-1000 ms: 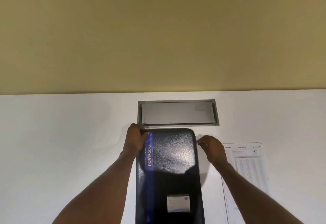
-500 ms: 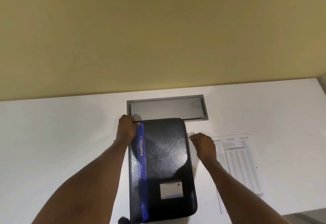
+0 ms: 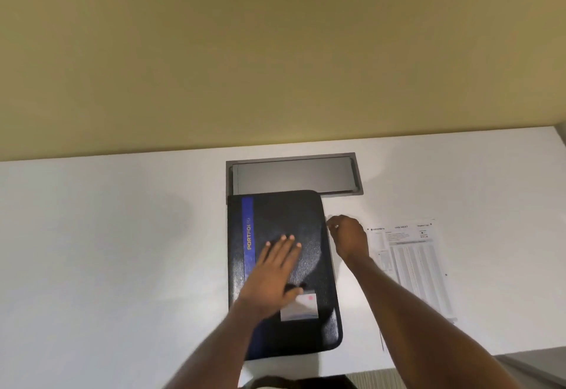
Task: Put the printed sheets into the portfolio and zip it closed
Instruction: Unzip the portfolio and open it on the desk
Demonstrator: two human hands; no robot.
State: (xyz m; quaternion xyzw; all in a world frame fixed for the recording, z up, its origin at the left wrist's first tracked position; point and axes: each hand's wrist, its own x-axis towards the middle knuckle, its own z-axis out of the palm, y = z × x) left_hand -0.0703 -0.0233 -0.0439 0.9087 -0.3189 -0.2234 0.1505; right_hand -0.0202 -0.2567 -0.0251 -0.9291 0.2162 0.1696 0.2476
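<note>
A black portfolio [image 3: 291, 217] with a blue stripe reading PORTFOLIO lies closed on the white table [image 3: 107, 251]. My left hand [image 3: 272, 275] rests flat on its cover with fingers spread. At the portfolio's right edge near the top, my right hand [image 3: 347, 237] is pinched on the small zipper pull. The printed sheets [image 3: 413, 263] lie on the table to the right, partly hidden by my right forearm.
A grey cable hatch [image 3: 294, 175] is set into the table just behind the portfolio. A yellow wall rises behind the table. The table's near edge runs along the bottom right, close to the sheets.
My left hand has left the portfolio's top left corner and now lies flat on the cover. My right hand stays at the right edge, slightly lower. The view has tilted down.
</note>
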